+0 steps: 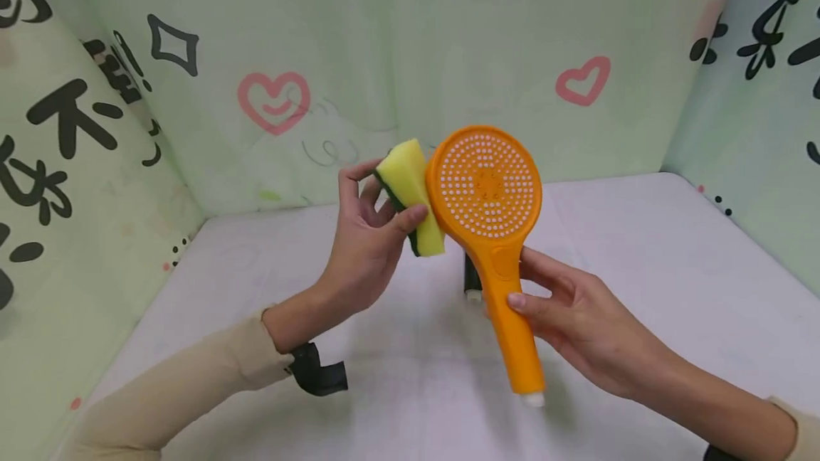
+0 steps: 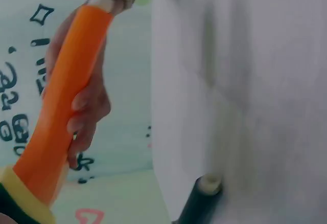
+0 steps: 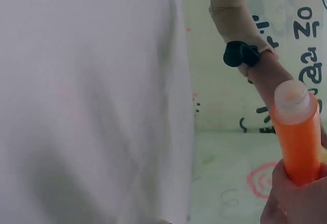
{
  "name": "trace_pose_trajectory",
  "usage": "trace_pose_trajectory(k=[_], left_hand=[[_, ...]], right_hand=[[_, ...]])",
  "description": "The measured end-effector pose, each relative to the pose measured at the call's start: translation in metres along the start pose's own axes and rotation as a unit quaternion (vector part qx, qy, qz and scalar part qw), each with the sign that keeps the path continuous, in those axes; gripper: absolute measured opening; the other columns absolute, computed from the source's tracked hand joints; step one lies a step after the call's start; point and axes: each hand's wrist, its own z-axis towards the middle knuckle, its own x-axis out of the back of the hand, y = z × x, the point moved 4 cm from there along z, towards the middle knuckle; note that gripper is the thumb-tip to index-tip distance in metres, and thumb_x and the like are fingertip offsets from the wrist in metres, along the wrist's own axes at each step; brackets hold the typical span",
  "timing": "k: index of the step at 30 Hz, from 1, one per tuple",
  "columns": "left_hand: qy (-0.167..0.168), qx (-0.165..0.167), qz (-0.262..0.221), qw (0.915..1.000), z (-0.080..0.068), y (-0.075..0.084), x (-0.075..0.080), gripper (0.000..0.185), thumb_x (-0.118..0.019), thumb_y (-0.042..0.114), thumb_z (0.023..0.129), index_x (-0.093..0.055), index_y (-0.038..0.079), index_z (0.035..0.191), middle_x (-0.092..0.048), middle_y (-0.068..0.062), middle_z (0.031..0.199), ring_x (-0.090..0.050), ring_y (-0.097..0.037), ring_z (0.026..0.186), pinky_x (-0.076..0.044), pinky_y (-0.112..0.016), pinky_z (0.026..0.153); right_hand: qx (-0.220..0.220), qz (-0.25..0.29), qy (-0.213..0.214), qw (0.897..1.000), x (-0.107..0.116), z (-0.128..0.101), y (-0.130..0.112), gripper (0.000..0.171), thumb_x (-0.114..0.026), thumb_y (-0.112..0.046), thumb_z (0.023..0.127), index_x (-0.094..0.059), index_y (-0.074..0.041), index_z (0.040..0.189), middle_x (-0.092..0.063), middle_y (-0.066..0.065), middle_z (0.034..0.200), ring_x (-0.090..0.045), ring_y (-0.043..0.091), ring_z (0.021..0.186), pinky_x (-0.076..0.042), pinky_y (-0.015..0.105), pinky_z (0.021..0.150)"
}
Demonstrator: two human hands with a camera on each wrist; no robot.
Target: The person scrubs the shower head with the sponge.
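Observation:
My left hand (image 1: 368,240) pinches a yellow sponge (image 1: 410,180) with a dark green scouring side between thumb and fingers. Its yellow face lies against the left rim of an orange shower head (image 1: 487,183), whose round plate of white nozzles faces me. The right hand (image 1: 576,319) grips the shower head by its handle, thumb across the front. In the left wrist view the sponge (image 2: 25,198) shows at the lower left corner, beside the orange handle (image 2: 71,75). The handle's pale threaded end (image 3: 293,98) points toward the camera in the right wrist view.
Behind the orange handle, a dark cylindrical thing (image 1: 472,277) with a pale end is on the white-covered table (image 1: 410,404), mostly hidden. Pale green curtains (image 1: 448,34) with hearts and black lettering enclose the back and sides. A black wrist mount (image 1: 320,372) juts from the left sleeve.

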Motion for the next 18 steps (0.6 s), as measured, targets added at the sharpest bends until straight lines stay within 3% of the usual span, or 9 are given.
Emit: trace_pose_trajectory(k=[2,6,8,10,12,14,18], left_hand=[[-0.006,0.046,0.068,0.9966,-0.010,-0.011,-0.003,0.066,-0.074,-0.003,0.090,-0.028,0.019,0.133,-0.040,-0.010,0.142,-0.055,-0.027,0.122,-0.054,-0.036,0.099],[-0.064,0.173,0.161,0.9695,-0.048,-0.046,-0.022,0.067,-0.079,0.000,0.086,-0.027,0.015,0.126,-0.041,-0.008,0.137,-0.060,-0.021,0.113,-0.056,-0.032,0.093],[-0.105,0.208,0.172,0.9571,-0.065,-0.056,-0.031,0.067,-0.081,0.001,0.085,-0.027,0.013,0.123,-0.039,-0.006,0.135,-0.061,-0.017,0.111,-0.056,-0.030,0.093],[-0.133,0.228,0.152,0.9523,-0.078,-0.060,-0.039,0.066,-0.080,-0.001,0.085,-0.026,0.012,0.121,-0.037,-0.005,0.133,-0.060,-0.015,0.111,-0.057,-0.029,0.092],[-0.140,0.254,0.127,0.9484,-0.085,-0.061,-0.044,0.064,-0.080,-0.001,0.086,-0.027,0.012,0.120,-0.037,-0.005,0.130,-0.061,-0.014,0.109,-0.057,-0.028,0.089],[-0.122,0.288,0.083,0.9462,-0.088,-0.060,-0.047,0.064,-0.080,0.001,0.086,-0.027,0.013,0.121,-0.039,-0.007,0.130,-0.062,-0.016,0.108,-0.057,-0.029,0.089],[-0.018,0.321,-0.009,0.9468,-0.080,-0.057,-0.045,0.063,-0.078,0.009,0.089,-0.027,0.015,0.125,-0.045,-0.014,0.129,-0.063,-0.023,0.107,-0.056,-0.036,0.094]], right_hand=[[-0.038,0.042,0.002,0.998,0.003,-0.001,0.008,0.058,-0.052,-0.007,0.106,-0.028,-0.007,0.159,-0.040,0.015,0.153,-0.060,0.029,0.125,-0.051,0.035,0.104],[-0.099,0.090,0.040,0.990,0.011,0.002,0.020,0.068,-0.055,-0.015,0.106,-0.018,-0.009,0.162,-0.030,0.013,0.161,-0.052,0.023,0.135,-0.047,0.033,0.107],[-0.128,0.099,0.075,0.984,0.015,0.005,0.024,0.076,-0.061,-0.020,0.104,-0.015,-0.015,0.164,-0.026,0.010,0.163,-0.046,0.021,0.139,-0.046,0.032,0.107],[-0.139,0.108,0.107,0.979,0.019,0.008,0.025,0.080,-0.065,-0.021,0.101,-0.015,-0.022,0.164,-0.025,0.007,0.163,-0.041,0.022,0.142,-0.046,0.030,0.107],[-0.129,0.125,0.134,0.975,0.022,0.011,0.025,0.081,-0.067,-0.020,0.100,-0.017,-0.028,0.164,-0.026,0.005,0.161,-0.038,0.022,0.142,-0.046,0.028,0.106],[-0.093,0.149,0.143,0.974,0.023,0.013,0.023,0.079,-0.064,-0.015,0.101,-0.018,-0.029,0.163,-0.028,0.004,0.159,-0.040,0.021,0.141,-0.046,0.027,0.105],[-0.003,0.199,0.105,0.974,0.021,0.014,0.017,0.070,-0.052,-0.005,0.105,-0.017,-0.024,0.163,-0.025,0.004,0.160,-0.051,0.022,0.135,-0.045,0.031,0.106]])
